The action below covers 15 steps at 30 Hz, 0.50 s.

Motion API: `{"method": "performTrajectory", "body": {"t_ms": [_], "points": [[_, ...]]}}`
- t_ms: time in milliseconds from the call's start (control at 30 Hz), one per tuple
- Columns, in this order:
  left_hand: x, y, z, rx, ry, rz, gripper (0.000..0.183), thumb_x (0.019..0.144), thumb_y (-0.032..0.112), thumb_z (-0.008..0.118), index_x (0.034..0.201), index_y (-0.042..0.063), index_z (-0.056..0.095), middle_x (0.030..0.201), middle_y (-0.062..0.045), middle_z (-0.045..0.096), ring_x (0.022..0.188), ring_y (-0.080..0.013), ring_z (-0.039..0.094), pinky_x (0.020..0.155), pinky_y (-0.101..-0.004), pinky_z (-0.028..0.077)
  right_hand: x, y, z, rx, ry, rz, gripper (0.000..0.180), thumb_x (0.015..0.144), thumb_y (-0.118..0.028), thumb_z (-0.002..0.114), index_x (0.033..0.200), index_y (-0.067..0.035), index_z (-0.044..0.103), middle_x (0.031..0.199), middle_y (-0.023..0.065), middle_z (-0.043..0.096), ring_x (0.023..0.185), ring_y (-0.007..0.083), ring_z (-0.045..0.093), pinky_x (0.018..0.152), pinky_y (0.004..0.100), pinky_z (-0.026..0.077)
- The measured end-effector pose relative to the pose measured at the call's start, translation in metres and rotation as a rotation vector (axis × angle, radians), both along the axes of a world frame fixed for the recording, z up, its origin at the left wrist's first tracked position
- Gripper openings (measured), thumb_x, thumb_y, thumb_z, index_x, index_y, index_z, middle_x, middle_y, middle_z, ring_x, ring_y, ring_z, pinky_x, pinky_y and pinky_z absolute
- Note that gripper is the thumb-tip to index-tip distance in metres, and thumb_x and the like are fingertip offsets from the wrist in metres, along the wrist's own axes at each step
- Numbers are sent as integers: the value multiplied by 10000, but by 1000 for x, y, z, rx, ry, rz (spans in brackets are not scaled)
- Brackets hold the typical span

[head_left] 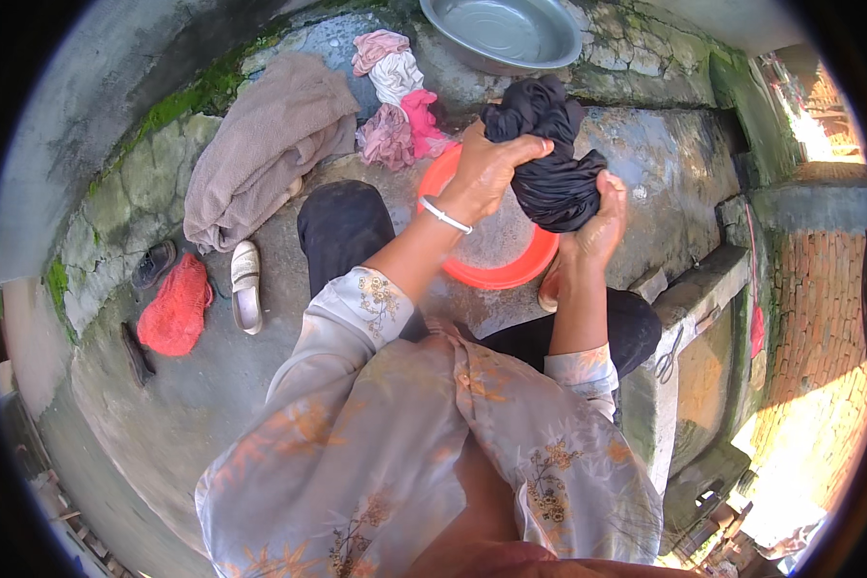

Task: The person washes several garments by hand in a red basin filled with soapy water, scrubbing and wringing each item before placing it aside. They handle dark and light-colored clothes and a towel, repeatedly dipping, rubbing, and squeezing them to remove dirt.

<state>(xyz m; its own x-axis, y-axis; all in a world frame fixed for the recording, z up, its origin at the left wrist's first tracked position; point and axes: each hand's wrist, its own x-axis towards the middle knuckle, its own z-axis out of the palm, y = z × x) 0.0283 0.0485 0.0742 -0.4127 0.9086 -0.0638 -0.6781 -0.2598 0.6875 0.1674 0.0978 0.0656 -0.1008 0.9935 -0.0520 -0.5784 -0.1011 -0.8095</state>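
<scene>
A bunched, twisted black cloth (558,180) is held up between both hands over the right part of a red plastic basin (506,274). My left hand (493,170), with a white bangle on its wrist, grips the cloth's left side, thumb across it. My right hand (601,217) closes around its lower right end. Cloudy, sudsy water shows in the basin. Just beyond the basin's left rim lie a bright pink cloth (423,119), a patterned mauve cloth (386,136), a white cloth (396,76) and a pale pink cloth (379,49).
A large grey metal basin (506,36) stands at the top. Left lie a grey-brown towel-like cloth (267,137), a red cloth (177,307), a light slip-on shoe (246,285) and a dark shoe (154,264). Scissors (667,359) rest on the concrete ledge (708,285) at right.
</scene>
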Motion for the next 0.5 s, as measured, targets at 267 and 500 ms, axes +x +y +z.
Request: {"method": "performTrajectory", "body": {"t_ms": [267, 500], "points": [[29, -34, -4, 232, 1261, 76, 413, 612, 48, 741, 1000, 11, 603, 935, -151, 615, 873, -319, 626, 792, -370, 495, 32, -13, -63, -539, 274, 893, 264, 899, -250, 607, 1049, -35, 634, 1067, 131, 668, 919, 233, 677, 835, 428, 564], [42, -44, 0, 289, 1457, -150, 401, 603, 43, 731, 982, 24, 604, 875, -159, 588, 830, -352, 608, 758, -380, 497, 46, -12, -75, -342, 11, 978, 174, 857, -194, 649, 965, -58, 661, 952, 113, 686, 876, 216, 681, 808, 385, 568]]}}
